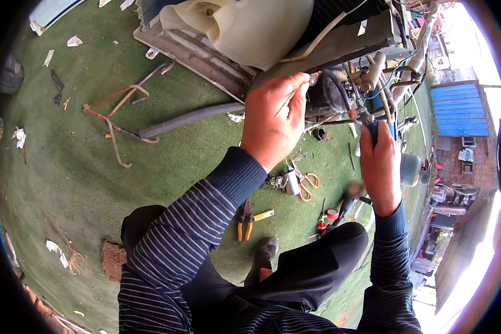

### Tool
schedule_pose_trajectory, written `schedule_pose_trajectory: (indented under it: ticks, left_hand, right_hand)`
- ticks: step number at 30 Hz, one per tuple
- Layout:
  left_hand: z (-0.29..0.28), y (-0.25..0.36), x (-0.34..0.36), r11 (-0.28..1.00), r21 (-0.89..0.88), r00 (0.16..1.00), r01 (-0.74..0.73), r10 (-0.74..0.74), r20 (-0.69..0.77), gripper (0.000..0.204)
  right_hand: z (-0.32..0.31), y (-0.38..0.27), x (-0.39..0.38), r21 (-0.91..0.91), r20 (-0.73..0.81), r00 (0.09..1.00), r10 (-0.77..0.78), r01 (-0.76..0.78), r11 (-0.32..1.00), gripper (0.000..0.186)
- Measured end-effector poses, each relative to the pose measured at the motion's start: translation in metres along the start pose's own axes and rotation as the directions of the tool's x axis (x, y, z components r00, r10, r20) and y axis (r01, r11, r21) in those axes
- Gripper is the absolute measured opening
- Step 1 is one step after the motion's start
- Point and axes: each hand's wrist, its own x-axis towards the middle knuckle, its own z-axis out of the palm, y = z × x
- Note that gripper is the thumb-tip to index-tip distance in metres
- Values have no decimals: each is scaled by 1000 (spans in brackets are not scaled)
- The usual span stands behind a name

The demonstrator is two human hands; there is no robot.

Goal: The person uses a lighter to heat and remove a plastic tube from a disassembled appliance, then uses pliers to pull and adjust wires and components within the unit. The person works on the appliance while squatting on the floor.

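Head view: right grip (380, 164) around blue handle (373, 131); left grip (276, 118), closure unclear; yellow stick (264, 215), markings illegible.

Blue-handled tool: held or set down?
Held: the right hand is closed around the blue-handled tool, its metal head showing above the grip.

At upper centre, passage is blocked by the pale fan (261, 33) and grey panel (339, 49); at upper right, it is narrowed by bent pipes (403, 84). Room is offered by the green floor (61, 183) at centre left, interrupted by copper tubing (97, 114) and a dark hose (192, 119).
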Motion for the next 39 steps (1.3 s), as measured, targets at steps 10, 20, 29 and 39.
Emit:
schedule_pose_trajectory:
  ticks: [10, 20, 29, 39]
  left_hand:
    - [3, -2, 2, 997, -56, 998, 55, -54, 16, 14]
    - [6, -8, 4, 1000, -6, 999, 12, -12, 30, 14]
    - [0, -6, 6, 998, 57, 998, -14, 11, 57, 14]
    - [-38, 17, -4, 958, 217, 980, -185, 165, 107, 18]
  right_hand:
    - [3, 3, 5, 2, -14, 999, -29, 29, 1000, 25]
    - [-1, -4, 3, -11, -9, 1000, -8, 8, 1000, 23]
    - [-4, 3, -14, 31, -48, 999, 3, -1, 1000, 17]
    - [-30, 35, -94, 228, 139, 988, 73, -103, 968, 23]
